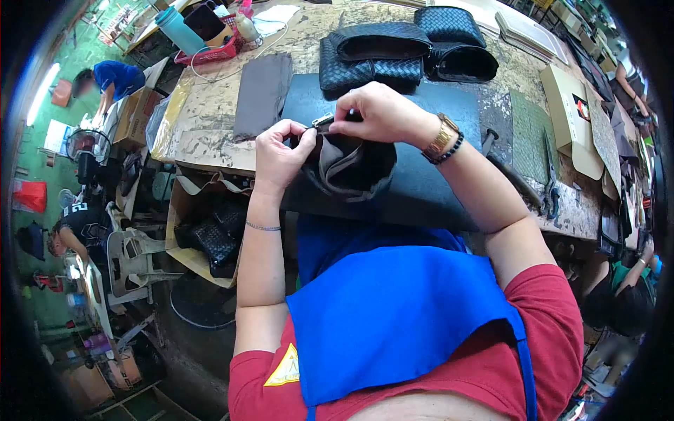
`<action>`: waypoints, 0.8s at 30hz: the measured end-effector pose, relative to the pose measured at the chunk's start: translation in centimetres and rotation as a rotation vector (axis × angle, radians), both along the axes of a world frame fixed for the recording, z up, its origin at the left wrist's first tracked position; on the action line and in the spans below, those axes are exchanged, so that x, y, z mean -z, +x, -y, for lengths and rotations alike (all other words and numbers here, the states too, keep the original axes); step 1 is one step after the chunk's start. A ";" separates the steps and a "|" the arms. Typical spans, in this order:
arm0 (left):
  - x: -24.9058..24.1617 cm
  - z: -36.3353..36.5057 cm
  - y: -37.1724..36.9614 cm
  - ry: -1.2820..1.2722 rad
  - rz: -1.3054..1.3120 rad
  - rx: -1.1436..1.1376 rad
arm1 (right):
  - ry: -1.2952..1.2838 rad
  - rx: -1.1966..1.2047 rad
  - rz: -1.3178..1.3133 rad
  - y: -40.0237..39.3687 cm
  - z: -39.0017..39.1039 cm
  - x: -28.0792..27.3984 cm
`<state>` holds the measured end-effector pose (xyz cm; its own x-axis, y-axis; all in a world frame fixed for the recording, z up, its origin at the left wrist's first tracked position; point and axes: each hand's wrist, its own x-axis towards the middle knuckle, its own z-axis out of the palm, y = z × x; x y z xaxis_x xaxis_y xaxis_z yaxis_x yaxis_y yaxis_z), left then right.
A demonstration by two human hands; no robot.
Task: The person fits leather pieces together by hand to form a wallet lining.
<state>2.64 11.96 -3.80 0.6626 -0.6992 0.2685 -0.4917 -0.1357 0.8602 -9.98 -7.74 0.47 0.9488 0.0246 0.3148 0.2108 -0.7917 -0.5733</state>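
Observation:
Between my hands is a black pouch (379, 181), its mouth facing up and its grey-brown lining (337, 163) showing inside. My left hand (282, 149) pinches the rim at its left, thumb and forefinger together. From the far side, my right hand (382, 112) grips the same rim with closed fingers. A small silvery metal piece (323, 121), perhaps part of a zipper, sticks up between my fingertips. Under the pouch lies a dark flat board (435, 158). Several black woven pouches (379, 42) are piled just beyond it.
A folded dark cloth (262, 95) lies left of the board. Shears (550, 175) and a hammer (490, 140) are at the right, near an open cardboard box (572, 119). A red basket (214, 52) stands far left. Below the table edge, a carton (184, 231) holds black woven pieces. Other people work on both sides.

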 end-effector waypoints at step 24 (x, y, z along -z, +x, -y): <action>-0.6 -1.5 -2.5 -0.083 -0.289 0.209 | 0.536 0.096 -0.286 -2.5 -0.3 2.1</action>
